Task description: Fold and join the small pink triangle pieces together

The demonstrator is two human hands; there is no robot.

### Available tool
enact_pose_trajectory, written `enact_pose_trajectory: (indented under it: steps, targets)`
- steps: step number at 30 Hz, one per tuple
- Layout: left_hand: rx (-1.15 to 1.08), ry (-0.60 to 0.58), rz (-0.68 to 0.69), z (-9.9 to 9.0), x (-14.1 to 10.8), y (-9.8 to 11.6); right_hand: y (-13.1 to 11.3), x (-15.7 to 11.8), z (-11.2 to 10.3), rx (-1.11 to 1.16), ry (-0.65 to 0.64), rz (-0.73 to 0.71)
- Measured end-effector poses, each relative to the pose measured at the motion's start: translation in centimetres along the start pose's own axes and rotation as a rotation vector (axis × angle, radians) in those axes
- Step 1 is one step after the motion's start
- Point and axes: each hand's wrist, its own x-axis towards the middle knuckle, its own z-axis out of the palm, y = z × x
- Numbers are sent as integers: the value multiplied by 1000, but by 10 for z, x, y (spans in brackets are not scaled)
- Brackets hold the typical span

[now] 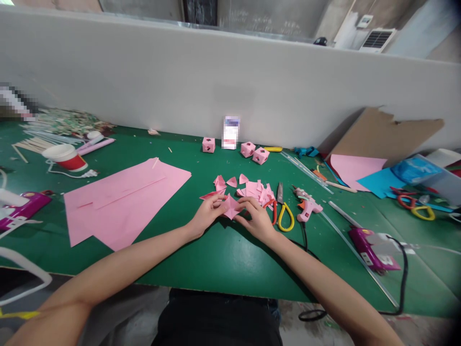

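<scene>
My left hand and my right hand pinch a small folded pink paper piece from its two sides, just above the green table. A thin red and pink strip shows by my left fingers; I cannot tell whether it is held. Right behind my hands lie cut pink paper pieces in a loose heap, with a few folded bits beside them. Scissors with one yellow and one red handle rest close to my right hand. Beyond them is a pink glue gun.
Pink paper sheets lie left, near a red and white cup. Pink paper cubes stand at the back before a grey partition. To the right are clear glue sticks, a purple power strip with a black cable, and cardboard.
</scene>
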Motion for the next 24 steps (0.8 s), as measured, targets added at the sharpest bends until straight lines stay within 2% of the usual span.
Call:
enact_pose_trajectory:
  steps: [6, 12, 18, 24]
  targets:
    - [49, 11, -13, 0, 0, 1, 0, 0, 0, 11, -2, -8]
    - [-22, -1, -28, 2, -1, 2, 0, 1, 0, 18, 21, -18]
    - [-32, -53, 4, 3, -4, 2, -1, 2, -2, 43, 66, -14]
    - [6, 40, 31, 4, -4, 0, -2, 2, -1, 69, 79, -2]
